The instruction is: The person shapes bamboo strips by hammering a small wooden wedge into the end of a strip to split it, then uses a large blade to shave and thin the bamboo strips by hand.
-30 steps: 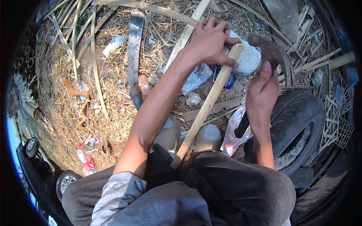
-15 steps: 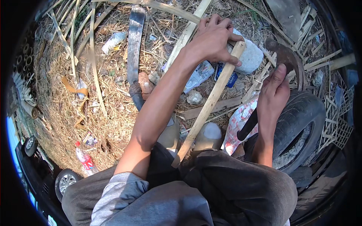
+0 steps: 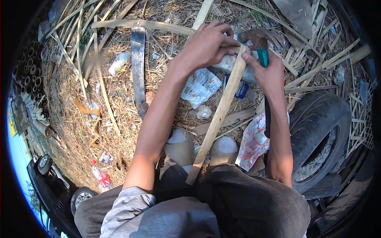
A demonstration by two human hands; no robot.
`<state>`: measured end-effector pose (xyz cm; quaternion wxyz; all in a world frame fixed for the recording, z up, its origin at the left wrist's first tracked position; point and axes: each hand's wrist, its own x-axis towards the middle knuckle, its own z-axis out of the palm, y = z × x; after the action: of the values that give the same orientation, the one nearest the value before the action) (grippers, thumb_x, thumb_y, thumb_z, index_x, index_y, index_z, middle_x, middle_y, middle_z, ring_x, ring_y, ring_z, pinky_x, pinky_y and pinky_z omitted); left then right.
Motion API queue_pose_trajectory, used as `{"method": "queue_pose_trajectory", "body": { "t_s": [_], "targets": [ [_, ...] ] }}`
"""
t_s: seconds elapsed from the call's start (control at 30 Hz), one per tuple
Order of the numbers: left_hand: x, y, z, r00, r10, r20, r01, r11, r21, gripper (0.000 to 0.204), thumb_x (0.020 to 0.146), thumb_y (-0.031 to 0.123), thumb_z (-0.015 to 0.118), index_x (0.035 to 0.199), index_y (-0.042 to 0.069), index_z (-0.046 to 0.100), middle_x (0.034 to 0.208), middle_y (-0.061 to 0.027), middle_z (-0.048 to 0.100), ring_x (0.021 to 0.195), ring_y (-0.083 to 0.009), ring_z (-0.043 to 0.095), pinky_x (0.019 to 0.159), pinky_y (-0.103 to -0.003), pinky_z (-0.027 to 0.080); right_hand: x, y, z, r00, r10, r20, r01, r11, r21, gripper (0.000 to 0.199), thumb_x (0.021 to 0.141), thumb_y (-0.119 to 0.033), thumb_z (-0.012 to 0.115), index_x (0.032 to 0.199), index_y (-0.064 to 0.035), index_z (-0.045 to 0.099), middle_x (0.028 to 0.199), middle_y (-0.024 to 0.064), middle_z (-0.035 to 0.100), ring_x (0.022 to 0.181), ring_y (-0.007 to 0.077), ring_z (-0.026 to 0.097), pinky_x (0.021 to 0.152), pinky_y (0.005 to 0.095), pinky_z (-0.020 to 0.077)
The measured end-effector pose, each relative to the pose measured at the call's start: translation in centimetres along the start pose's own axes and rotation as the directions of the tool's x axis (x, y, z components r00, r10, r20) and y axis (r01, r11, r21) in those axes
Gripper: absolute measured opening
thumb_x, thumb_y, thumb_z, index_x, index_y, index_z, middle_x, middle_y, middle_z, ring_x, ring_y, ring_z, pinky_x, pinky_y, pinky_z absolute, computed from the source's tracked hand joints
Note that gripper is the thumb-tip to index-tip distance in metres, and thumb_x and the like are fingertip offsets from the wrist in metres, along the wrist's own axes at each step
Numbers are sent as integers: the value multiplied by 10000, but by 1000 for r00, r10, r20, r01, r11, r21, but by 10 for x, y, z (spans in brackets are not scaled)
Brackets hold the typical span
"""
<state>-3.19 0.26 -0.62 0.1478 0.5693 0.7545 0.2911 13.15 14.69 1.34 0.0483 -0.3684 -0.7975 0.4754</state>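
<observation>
My left hand [image 3: 208, 44] is closed at the far end of a long wooden strip [image 3: 222, 109], its fingers pinched where a second thin bamboo strip [image 3: 154, 25] comes in from the left. The long strip slants down toward my lap between my shoes. In my right hand [image 3: 270, 73] is a claw hammer [image 3: 258, 39], held high on its handle, the head up and close to the strip's end. My right thumb reaches to the strip's tip. Under both hands lies a pale stone block [image 3: 228, 64], partly covered. Whether a nail is between my fingers I cannot tell.
A tyre [image 3: 321, 127] lies at the right beside a floral cloth [image 3: 254, 142]. A flat dark metal blade [image 3: 138, 63] rests on the straw left of my arm. A plastic bottle [image 3: 102, 176] and loose bamboo strips [image 3: 104, 79] are further left. Wrappers [image 3: 201, 85] lie ahead.
My right hand has brought the hammer left and up to the strip's end, its thumb now at the tip. My left fingers have drawn together there. The view has shifted slightly.
</observation>
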Motion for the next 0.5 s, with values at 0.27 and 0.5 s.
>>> {"method": "queue_pose_trajectory", "body": {
  "t_s": [0.27, 0.5],
  "targets": [
    [2, 7, 7, 996, -90, 5, 90, 996, 3, 464, 779, 420, 778, 1176, 181, 783, 1229, -79, 656, 1220, -290, 523, 1084, -489, 328, 4, 3, -5, 999, 7, 53, -8, 1000, 25, 365, 826, -279, 848, 1019, 13, 745, 758, 115, 716, 678, 167, 643, 687, 345, 531],
    [-2, 18, 12, 997, -72, -5, 72, 995, 72, 785, 568, 669, 851, 1198, 205, 780, 1270, -79, 631, 1257, -297, 480, 1099, -491, 287, 6, 2, 1, 1000, 29, -10, -29, 999, -27, 355, 835, -285, 839, 1016, 7, 750, 778, 145, 734, 693, 213, 708, 669, 354, 547]
  ]
}}
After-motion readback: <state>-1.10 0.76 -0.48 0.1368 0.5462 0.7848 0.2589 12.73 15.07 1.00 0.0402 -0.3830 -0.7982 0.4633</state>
